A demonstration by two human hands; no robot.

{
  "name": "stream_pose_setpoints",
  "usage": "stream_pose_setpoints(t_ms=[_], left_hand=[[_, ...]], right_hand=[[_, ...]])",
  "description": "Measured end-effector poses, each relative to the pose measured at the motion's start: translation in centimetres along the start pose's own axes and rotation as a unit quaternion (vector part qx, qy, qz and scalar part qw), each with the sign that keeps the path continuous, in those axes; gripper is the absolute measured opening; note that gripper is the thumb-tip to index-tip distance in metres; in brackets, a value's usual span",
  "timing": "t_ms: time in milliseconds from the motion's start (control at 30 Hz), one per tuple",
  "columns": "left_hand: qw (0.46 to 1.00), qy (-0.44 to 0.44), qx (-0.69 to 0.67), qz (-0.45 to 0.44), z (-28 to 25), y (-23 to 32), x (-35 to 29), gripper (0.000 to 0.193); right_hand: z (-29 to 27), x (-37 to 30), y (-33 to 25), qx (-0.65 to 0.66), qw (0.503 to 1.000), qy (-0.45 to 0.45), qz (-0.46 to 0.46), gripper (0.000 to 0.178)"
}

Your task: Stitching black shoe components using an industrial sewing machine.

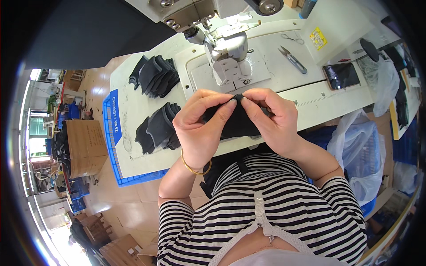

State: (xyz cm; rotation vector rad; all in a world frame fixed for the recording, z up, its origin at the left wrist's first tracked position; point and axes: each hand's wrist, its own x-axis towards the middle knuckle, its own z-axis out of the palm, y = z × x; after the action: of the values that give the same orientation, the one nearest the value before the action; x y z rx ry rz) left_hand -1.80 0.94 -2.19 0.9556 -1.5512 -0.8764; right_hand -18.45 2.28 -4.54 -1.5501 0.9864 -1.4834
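Observation:
Between my two hands, close to the table's front edge, is a black fabric piece (239, 122). My left hand (202, 122) pinches its upper edge between thumb and fingers. Right beside it, my right hand (273, 117) pinches the same edge, the thumb tips nearly meeting. The cloth hangs down from the fingertips, and its sides are partly hidden behind my hands. Just beyond stands a sewing machine (228, 53), its lamp lit. To the left on the white table (128, 106) lie two stacks of dark cut fabric pieces, a far stack (157, 75) and a near stack (159, 126).
Thread snips (293, 60) and a phone (341, 75) lie at the right of the table. A blue crate (111, 146) shows below its left edge. At the right hangs a clear plastic bag (361, 150). Cardboard boxes (86, 146) stand on the floor at left.

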Motion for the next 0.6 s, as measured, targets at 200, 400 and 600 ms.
stream_pose_setpoints(t_ms=[200,400,600], left_hand=[[0.994,0.08,-0.061,-0.041,-1.1,-0.4,0.9,0.01],[0.991,0.09,-0.086,-0.056,-1.0,-0.9,1.8,0.01],[0.992,0.075,-0.087,-0.049,-1.6,-0.7,2.8,0.008]], right_hand=[[-0.6,-0.1,0.2,-0.006,1.0,-0.004,-0.004,0.015],[-1.0,0.1,0.2,-0.061,0.998,-0.02,-0.009,0.012],[-0.8,0.5,-0.5,-0.064,0.998,-0.03,0.0,0.012]])
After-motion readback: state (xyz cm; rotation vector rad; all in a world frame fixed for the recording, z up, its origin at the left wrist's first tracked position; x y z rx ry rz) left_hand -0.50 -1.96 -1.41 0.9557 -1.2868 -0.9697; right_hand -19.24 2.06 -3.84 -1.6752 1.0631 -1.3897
